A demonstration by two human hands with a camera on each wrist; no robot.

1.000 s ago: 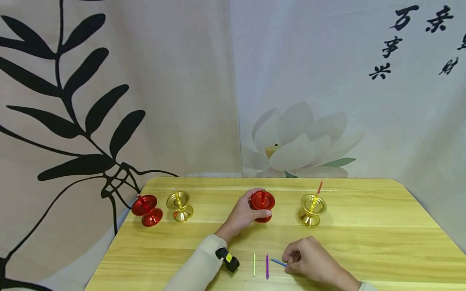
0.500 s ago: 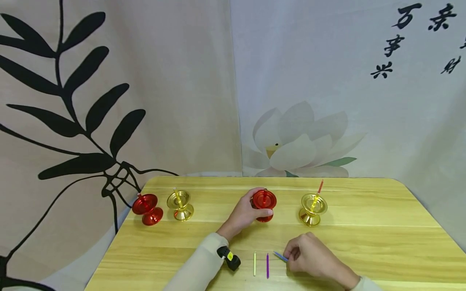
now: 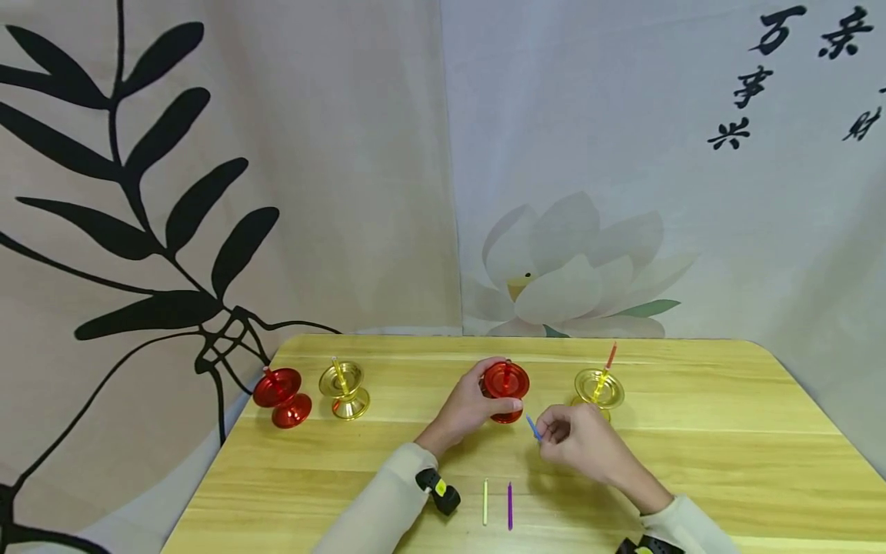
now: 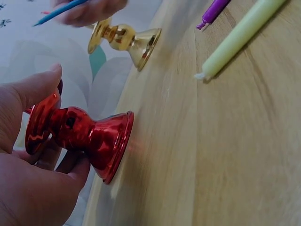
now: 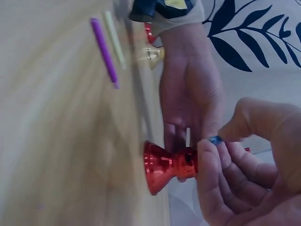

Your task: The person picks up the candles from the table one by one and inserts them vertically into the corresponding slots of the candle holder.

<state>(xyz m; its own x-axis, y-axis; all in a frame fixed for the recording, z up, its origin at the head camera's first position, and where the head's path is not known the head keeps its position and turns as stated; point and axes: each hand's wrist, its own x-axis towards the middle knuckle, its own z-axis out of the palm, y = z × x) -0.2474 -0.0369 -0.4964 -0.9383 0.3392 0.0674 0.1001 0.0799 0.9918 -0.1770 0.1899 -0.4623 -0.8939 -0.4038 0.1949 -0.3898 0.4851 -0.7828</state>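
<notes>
My left hand (image 3: 460, 408) grips a shiny red candle holder (image 4: 101, 141), thumb at the dish and fingers around the stem. The holder stands on the tabletop on its flared base, with a short red spike or candle stub in the dish. Between thumb and fingertips, my right hand (image 3: 584, 440) pinches a thin blue candle (image 3: 533, 428), raised off the table just right of the red holder. Its tip points up and to the left. In the right wrist view most of the blue candle (image 5: 215, 140) is hidden by the fingers.
Nearer me lie a pale green candle (image 3: 485, 502) and a purple candle (image 3: 510, 506). A gold holder (image 3: 588, 378) with a red-tipped candle stands behind my right hand. At the far left stand another red holder (image 3: 291, 412) and a gold holder (image 3: 351, 405), each with a candle.
My right hand has lifted the blue candle from the table and brought it up and forward beside the red holder, turning it more upright. The left hand keeps its grip.
</notes>
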